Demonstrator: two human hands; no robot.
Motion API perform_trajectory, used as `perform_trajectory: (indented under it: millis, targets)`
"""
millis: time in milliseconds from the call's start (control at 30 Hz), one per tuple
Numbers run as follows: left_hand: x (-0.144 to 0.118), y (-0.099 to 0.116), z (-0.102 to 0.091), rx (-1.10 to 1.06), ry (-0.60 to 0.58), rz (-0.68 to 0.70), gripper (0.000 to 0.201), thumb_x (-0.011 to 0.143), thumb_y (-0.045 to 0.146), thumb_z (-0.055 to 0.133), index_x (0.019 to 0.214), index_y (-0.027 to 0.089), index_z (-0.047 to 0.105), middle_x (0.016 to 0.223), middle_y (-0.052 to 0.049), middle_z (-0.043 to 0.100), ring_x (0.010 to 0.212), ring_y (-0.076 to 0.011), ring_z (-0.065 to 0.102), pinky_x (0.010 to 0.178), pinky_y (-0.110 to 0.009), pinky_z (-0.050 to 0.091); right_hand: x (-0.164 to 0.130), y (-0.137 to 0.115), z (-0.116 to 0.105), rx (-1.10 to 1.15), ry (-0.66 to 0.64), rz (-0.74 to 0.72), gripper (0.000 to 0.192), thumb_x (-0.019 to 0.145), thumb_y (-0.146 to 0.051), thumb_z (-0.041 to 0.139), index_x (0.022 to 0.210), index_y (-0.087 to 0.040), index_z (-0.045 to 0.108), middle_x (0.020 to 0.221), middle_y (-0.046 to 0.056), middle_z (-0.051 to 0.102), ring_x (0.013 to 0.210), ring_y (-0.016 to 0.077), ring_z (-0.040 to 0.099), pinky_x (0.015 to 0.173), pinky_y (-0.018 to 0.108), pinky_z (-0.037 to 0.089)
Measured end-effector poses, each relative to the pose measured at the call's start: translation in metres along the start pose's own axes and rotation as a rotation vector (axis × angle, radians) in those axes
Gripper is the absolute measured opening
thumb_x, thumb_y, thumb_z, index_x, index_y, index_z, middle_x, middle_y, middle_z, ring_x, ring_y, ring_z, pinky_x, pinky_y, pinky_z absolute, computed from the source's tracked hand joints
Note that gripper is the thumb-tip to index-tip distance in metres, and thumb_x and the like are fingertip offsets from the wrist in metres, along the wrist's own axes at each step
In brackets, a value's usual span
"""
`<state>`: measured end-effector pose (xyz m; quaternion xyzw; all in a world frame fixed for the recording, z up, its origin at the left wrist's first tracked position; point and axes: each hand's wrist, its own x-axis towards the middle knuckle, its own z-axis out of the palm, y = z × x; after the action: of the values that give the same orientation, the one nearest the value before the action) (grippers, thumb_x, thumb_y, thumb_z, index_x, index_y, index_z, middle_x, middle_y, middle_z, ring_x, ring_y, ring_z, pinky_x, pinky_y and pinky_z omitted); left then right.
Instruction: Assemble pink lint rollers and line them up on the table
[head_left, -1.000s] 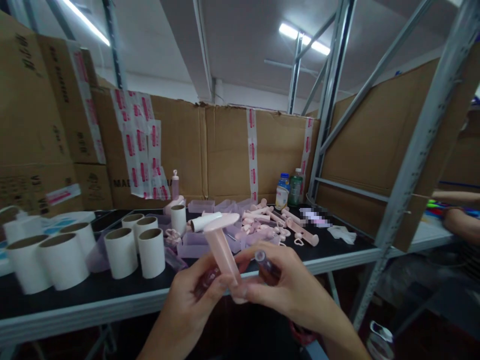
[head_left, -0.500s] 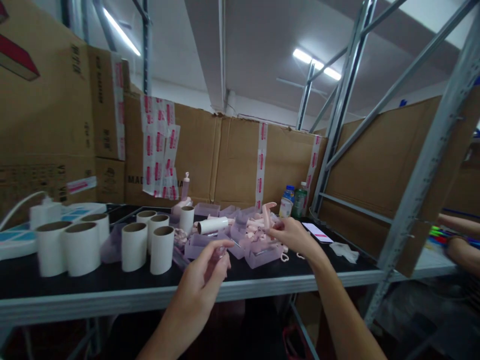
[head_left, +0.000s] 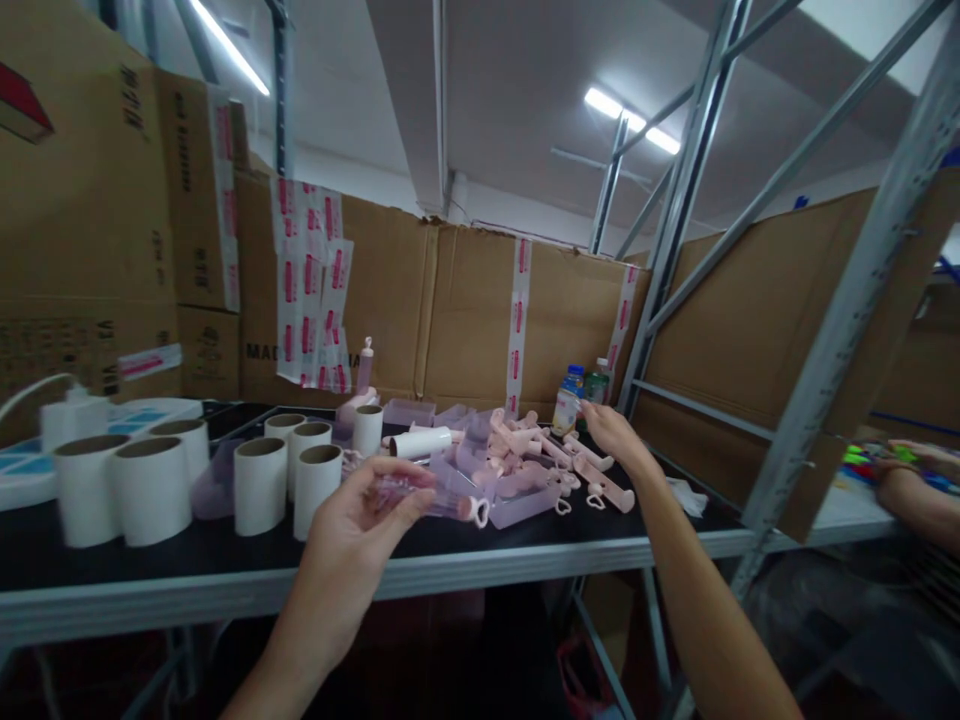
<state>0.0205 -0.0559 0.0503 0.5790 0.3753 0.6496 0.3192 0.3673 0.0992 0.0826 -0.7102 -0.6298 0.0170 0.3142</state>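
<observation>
My left hand [head_left: 352, 535] is raised in front of the table edge and holds a clear pinkish plastic piece [head_left: 431, 498] with a small pink ring at its right end. My right hand [head_left: 611, 430] reaches far over the black table [head_left: 225, 565] to the back of a heap of pink handles [head_left: 559, 465], fingers apart, with nothing seen in it. Clear lilac plastic covers [head_left: 517, 505] lie beside the heap. A white roller on a handle [head_left: 420, 442] lies behind them.
Several white cardboard tubes [head_left: 259, 485] stand on the left of the table. Two drink bottles [head_left: 577, 395] stand at the back. Cardboard boxes [head_left: 465, 310] wall the table. Grey shelf posts [head_left: 832, 330] rise on the right, where another person's arm [head_left: 911, 500] rests.
My right hand set the pink handle down on the heap and stretched farther back. My left hand turned up with the clear piece. The view shifted slightly.
</observation>
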Motion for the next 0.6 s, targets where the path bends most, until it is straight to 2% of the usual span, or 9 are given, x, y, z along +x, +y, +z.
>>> perform_trajectory:
  millis: [100,167,233,300,400,467,500,567,600]
  targets:
    - [0.002,0.001,-0.001,-0.073,0.027,-0.033,0.029,0.081,0.036,0.084,0.095,0.017,0.068,0.102,-0.003,0.074,0.090,-0.0159,0.068,0.088,-0.028,0.053,-0.013,0.052,-0.012,-0.043,0.032,0.111,0.028,0.104,-0.042,0.062,0.112,-0.016,0.070,0.116,0.008,0.072,0.106,0.0228,0.070,0.096,0.045,0.057]
    - [0.003,-0.002,-0.001,-0.106,0.010,-0.055,0.030,0.080,0.035,0.085,0.095,0.017,0.066,0.104,-0.003,0.075,0.087,-0.0148,0.069,0.090,-0.029,0.054,-0.028,0.079,-0.011,-0.055,0.039,0.186,0.025,0.103,-0.041,0.064,0.107,-0.017,0.071,0.109,0.007,0.073,0.101,0.0215,0.070,0.093,0.043,0.057]
    - [0.005,-0.006,-0.002,-0.122,-0.008,-0.065,0.028,0.082,0.033,0.084,0.094,0.016,0.065,0.105,-0.004,0.074,0.089,-0.0156,0.069,0.091,-0.032,0.055,-0.041,0.097,-0.006,-0.038,0.035,0.220,0.022,0.100,-0.038,0.068,0.101,-0.016,0.071,0.103,0.005,0.074,0.095,0.0202,0.070,0.090,0.041,0.057]
    - [0.005,-0.010,-0.003,-0.131,-0.020,-0.061,0.027,0.082,0.033,0.084,0.091,0.016,0.065,0.105,-0.006,0.074,0.095,-0.0187,0.070,0.091,-0.034,0.056,-0.050,0.103,0.001,0.010,0.045,0.210,0.020,0.097,-0.036,0.071,0.095,-0.017,0.072,0.097,0.005,0.074,0.092,0.0200,0.070,0.089,0.040,0.056]
    - [0.001,-0.008,0.000,-0.156,-0.039,-0.058,0.026,0.082,0.032,0.084,0.087,0.016,0.064,0.104,-0.007,0.073,0.101,-0.0217,0.070,0.090,-0.035,0.058,-0.058,0.090,0.005,0.129,0.156,0.147,0.025,0.096,-0.040,0.068,0.095,-0.016,0.074,0.104,0.015,0.075,0.104,0.0277,0.069,0.094,0.043,0.052]
    - [-0.004,-0.003,0.005,-0.197,-0.056,-0.066,0.026,0.082,0.029,0.084,0.085,0.017,0.062,0.103,-0.006,0.072,0.098,-0.0208,0.070,0.087,-0.035,0.060,-0.069,0.068,0.007,0.238,0.259,0.087,0.044,0.097,-0.052,0.058,0.105,-0.012,0.073,0.115,0.023,0.072,0.112,0.0334,0.065,0.096,0.044,0.050]
    - [-0.007,-0.001,0.009,-0.219,-0.058,-0.066,0.026,0.081,0.027,0.085,0.083,0.017,0.060,0.101,-0.005,0.071,0.096,-0.0203,0.070,0.086,-0.035,0.061,-0.077,0.053,0.008,0.291,0.290,0.048,0.055,0.098,-0.060,0.050,0.112,-0.011,0.072,0.115,0.023,0.072,0.110,0.0331,0.066,0.093,0.043,0.051]
    - [-0.011,0.001,0.015,-0.250,-0.066,-0.065,0.027,0.079,0.025,0.085,0.082,0.018,0.058,0.100,-0.004,0.071,0.092,-0.0197,0.070,0.083,-0.034,0.063,-0.102,0.017,0.014,0.466,0.251,-0.038,0.074,0.098,-0.074,0.034,0.121,-0.014,0.068,0.096,0.015,0.074,0.086,0.0265,0.068,0.075,0.036,0.053]
    - [-0.013,0.000,0.018,-0.248,-0.082,-0.058,0.028,0.079,0.025,0.084,0.082,0.019,0.057,0.100,-0.004,0.071,0.092,-0.0201,0.071,0.082,-0.035,0.063,-0.118,-0.002,0.018,0.595,0.159,-0.094,0.079,0.099,-0.077,0.022,0.125,-0.016,0.066,0.083,0.008,0.071,0.068,0.0209,0.063,0.061,0.031,0.050]
